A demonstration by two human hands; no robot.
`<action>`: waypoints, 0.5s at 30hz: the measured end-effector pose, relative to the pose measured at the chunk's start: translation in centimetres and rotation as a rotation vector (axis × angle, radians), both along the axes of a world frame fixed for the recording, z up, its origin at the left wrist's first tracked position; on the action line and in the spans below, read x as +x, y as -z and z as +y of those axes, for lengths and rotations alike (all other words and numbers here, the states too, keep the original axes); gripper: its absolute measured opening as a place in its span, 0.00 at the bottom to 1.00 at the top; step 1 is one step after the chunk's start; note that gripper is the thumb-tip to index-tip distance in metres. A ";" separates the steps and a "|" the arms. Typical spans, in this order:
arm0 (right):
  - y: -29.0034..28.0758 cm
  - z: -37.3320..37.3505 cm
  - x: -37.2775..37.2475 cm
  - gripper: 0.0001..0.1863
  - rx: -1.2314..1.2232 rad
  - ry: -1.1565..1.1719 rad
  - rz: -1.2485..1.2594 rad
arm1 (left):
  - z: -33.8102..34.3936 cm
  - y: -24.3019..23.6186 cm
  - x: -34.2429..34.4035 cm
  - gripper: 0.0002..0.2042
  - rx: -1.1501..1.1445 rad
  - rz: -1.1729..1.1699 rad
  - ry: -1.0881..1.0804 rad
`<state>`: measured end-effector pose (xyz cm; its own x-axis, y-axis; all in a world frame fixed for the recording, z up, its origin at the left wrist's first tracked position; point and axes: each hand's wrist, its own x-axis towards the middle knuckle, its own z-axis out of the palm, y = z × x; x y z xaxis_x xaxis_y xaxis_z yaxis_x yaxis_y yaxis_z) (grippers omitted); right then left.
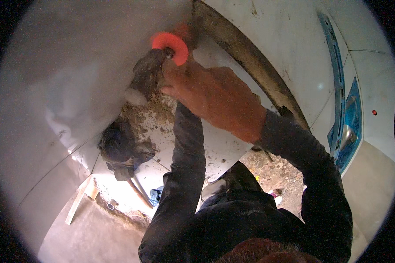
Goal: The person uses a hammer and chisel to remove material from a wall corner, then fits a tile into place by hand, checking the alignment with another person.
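Near the upper middle, a round red-orange disc (178, 48) with a dark hub sits against the pale wall surface; it looks like the disc of an angle grinder. Beside the hub is a dark, dusty lump (147, 72), and I cannot tell whether it is the tool's body or a glove. My right hand (221, 98) reaches in from the right, fingers closed by the hub, blurred. My left forearm (188, 136) runs up below it. The left hand is mostly hidden behind the right hand, so its fingers cannot be made out.
Haze dims the pale panel (74, 65) on the left. A dark curved gap (250, 57) crosses above my right arm. A blue level-like bar (336, 79) stands at right. Crumbly debris (158, 109) lies beneath the tool, next to a dark bundled shape (118, 144). Lower left is a wood strip (78, 201).
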<state>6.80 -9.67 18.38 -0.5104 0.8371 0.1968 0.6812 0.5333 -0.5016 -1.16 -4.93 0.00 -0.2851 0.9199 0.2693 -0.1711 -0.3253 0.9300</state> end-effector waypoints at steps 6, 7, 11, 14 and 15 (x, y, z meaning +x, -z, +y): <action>-3.3 -1.8 0.8 0.19 -0.296 -0.063 -0.130 | -3.9 -2.2 0.8 0.18 0.014 -0.006 0.030; -2.3 -1.1 1.1 0.19 -0.350 -0.022 -0.122 | -2.8 -1.4 0.4 0.18 0.009 0.005 0.026; -2.0 0.2 1.1 0.19 -0.041 0.110 -0.065 | -1.8 -0.3 -0.1 0.18 -0.019 0.034 0.047; -4.4 -2.0 2.0 0.16 -0.223 -0.001 -0.112 | -6.6 -1.6 -0.1 0.18 -0.039 0.041 0.068; -4.2 -2.4 2.5 0.17 -0.155 -0.027 -0.101 | -8.1 -2.3 -0.4 0.18 -0.041 0.049 0.069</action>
<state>9.30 -12.03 22.61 -0.5436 0.8393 0.0132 0.7187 0.4735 -0.5093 -1.55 -13.03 2.34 -0.2082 0.9473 0.2435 -0.1457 -0.2762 0.9500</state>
